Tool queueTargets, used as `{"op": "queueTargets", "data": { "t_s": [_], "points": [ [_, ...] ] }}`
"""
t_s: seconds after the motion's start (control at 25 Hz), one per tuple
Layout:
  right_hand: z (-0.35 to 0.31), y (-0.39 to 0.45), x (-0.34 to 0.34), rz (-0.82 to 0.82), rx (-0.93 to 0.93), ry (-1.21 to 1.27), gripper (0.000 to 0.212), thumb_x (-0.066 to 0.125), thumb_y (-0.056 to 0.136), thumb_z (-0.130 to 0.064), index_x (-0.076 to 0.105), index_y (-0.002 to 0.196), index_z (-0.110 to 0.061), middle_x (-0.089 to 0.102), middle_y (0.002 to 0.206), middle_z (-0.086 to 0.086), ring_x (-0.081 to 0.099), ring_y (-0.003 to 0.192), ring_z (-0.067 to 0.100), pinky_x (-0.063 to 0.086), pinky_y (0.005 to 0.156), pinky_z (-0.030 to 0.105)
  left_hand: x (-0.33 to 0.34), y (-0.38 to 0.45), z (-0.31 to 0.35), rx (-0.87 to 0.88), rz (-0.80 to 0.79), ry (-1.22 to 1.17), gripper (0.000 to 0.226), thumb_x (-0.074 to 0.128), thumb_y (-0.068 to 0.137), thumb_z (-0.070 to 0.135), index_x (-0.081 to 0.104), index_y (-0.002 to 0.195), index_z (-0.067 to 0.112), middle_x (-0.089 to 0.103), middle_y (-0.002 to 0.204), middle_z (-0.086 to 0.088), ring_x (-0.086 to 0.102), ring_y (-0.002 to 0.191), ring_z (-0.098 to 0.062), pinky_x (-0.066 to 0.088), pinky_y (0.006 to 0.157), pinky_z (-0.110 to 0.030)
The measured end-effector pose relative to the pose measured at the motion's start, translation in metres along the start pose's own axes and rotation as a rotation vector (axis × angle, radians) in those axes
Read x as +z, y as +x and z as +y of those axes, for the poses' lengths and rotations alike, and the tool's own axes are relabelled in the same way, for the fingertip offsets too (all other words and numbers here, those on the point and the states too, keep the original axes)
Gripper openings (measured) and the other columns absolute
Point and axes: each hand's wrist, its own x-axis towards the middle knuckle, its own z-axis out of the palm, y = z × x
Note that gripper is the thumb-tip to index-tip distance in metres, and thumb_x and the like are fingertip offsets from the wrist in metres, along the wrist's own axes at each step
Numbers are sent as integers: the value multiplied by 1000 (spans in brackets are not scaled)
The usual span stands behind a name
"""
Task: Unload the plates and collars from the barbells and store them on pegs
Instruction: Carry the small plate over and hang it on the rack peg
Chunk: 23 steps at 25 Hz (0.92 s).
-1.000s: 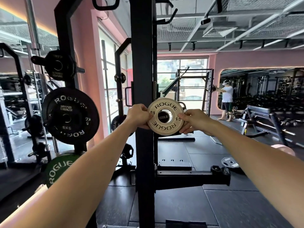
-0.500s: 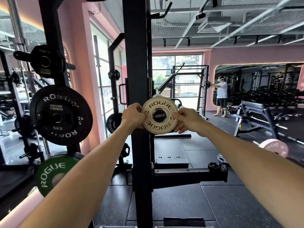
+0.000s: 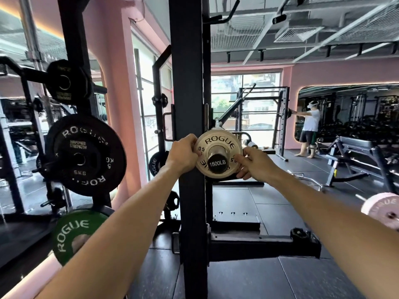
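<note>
A small cream ROGUE plate (image 3: 220, 140) marked 0.5 sits on a steel peg (image 3: 217, 161) whose black end cap reads 1500LB; the peg sticks out through the plate's hole from the black rack upright (image 3: 187, 93). My left hand (image 3: 183, 155) grips the plate's left rim and my right hand (image 3: 251, 164) pinches its right rim. A pink plate (image 3: 382, 209) on a barbell end shows at the right edge.
On the rack to the left hang a black 5 kg plate (image 3: 86, 154), a smaller black plate (image 3: 64, 83) above it and a green plate (image 3: 73, 234) below. A black safety arm (image 3: 259, 242) juts out low. Benches (image 3: 354, 156) and another person (image 3: 308, 130) stand far right.
Both hands pushed the cream plate further onto the peg, so the peg's end now sticks out through the hole. The view shifted slightly left and down.
</note>
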Motion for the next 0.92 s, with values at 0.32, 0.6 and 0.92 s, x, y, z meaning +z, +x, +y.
{"op": "queueTargets", "data": {
  "t_s": [0.32,0.6,0.92],
  "points": [
    [32,75,-3,-16,3,-20,20,52,98,-27,53,99,-7,70,76,12,68,61,28,54,55,37,45,61,-28,-51,7,0,13,62,80,8,62,89,18,67,87,0,62,85,-21,44,70,-29],
    [63,143,1,7,-19,-76,21,50,99,-25,53,102,-4,72,83,17,68,58,28,52,49,31,84,128,-60,-46,16,20,9,61,81,12,59,86,20,65,85,2,58,82,-22,40,69,-29],
    [93,221,5,12,-16,-120,18,49,100,-25,49,91,-10,71,82,19,67,57,32,51,48,31,131,204,-94,-15,-3,50,10,59,80,11,58,86,19,65,85,2,59,88,-25,42,76,-30]
  ]
}}
